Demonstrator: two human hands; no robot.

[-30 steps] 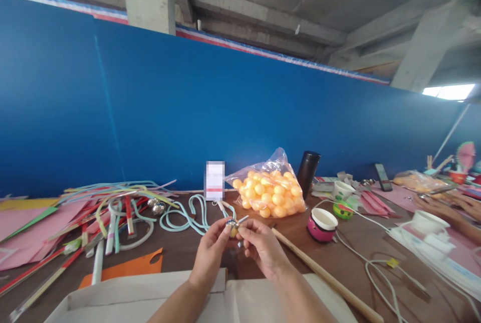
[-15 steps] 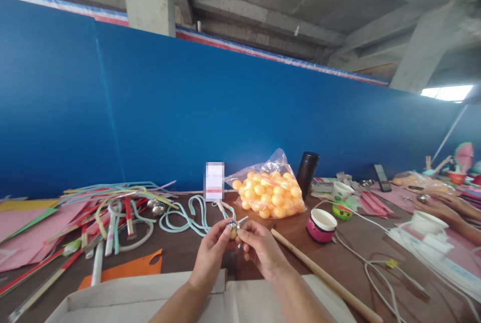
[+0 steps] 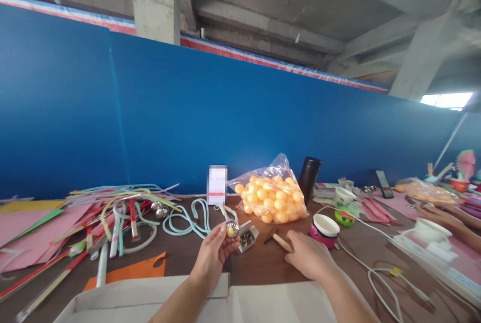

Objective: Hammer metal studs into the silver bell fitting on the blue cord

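A shiny silver ball [image 3: 232,229] is pinched between the thumb and fingers of my left hand [image 3: 211,253], with a yellowish patch showing on its face. My right hand [image 3: 310,255] lies over the wooden handle of a hammer [image 3: 281,243] on the table and closes round it. The dark hammer head points away toward the bag, and the rest of the handle is hidden under my hand and forearm. Just right of the ball stands a small open white box [image 3: 246,225] holding many tiny metal pieces.
A clear bag of orange balls [image 3: 272,200] and a black bottle [image 3: 310,177] stand behind. Right are a pink-wrapped paper cup [image 3: 323,231], cables, a power strip [image 3: 443,265] and another person's hands [image 3: 432,212]. Tubes and sticks [image 3: 124,212] lie left; white cardboard [image 3: 278,300] in front.
My right hand has left the ball, moved right and closed on the hammer's handle. My left hand keeps the ball, shifted slightly left. The small box of metal pieces is now uncovered.
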